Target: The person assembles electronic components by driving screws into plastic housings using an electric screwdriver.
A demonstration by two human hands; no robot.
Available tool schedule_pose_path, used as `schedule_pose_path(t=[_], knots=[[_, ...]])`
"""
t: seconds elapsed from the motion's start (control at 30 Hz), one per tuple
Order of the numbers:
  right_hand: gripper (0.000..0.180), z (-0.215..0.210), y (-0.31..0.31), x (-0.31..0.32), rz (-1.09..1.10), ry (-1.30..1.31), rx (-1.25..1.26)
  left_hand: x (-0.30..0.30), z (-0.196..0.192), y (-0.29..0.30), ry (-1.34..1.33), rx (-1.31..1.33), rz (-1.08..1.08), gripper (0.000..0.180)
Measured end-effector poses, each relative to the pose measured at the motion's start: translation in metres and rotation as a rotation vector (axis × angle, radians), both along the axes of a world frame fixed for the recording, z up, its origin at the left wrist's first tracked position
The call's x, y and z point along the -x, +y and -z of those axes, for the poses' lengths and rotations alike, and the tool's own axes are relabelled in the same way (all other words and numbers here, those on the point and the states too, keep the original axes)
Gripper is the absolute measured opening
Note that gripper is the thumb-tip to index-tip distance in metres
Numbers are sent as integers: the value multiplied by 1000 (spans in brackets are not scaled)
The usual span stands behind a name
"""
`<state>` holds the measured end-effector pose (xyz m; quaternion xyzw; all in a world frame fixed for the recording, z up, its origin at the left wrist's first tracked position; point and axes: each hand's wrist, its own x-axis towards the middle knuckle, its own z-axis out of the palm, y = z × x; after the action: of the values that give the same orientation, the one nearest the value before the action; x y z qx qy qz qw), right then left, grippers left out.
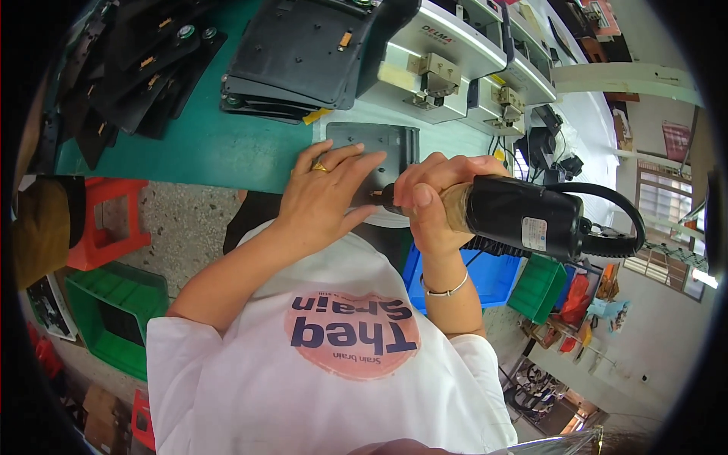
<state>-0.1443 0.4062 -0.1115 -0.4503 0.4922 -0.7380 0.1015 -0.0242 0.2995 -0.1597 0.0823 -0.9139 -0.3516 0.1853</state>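
Note:
My right hand [440, 201] is wrapped round the front part of a black electric screwdriver [523, 216], which lies nearly level with its cable end to the right. Its tip meets the near part of a black flat panel [390, 144] at the table's edge. My left hand [326, 189] lies on the panel's left side, fingers stretched out and apart, a ring on one finger. The thumb reaches toward the screwdriver's tip. Part of the panel is hidden under both hands, and I cannot make out the screw.
Stacked black panels [292, 57] lie beyond my left hand, with more loose panels [144, 61] at the far left. Metal-cased machines [432, 72] stand at the back right. A blue bin [485, 277] is below the table, right of me; a red stool [114, 220] and green crate [117, 311] are left.

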Motion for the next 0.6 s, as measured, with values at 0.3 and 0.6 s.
schedule_pose_path(t=[0.3, 0.6], knots=[[52, 2, -2, 0, 17, 61, -67, -1, 1, 1, -4, -16, -5, 73], [63, -3, -10, -5, 93, 54, -153, 0, 1, 0, -3, -12, -10, 73]])
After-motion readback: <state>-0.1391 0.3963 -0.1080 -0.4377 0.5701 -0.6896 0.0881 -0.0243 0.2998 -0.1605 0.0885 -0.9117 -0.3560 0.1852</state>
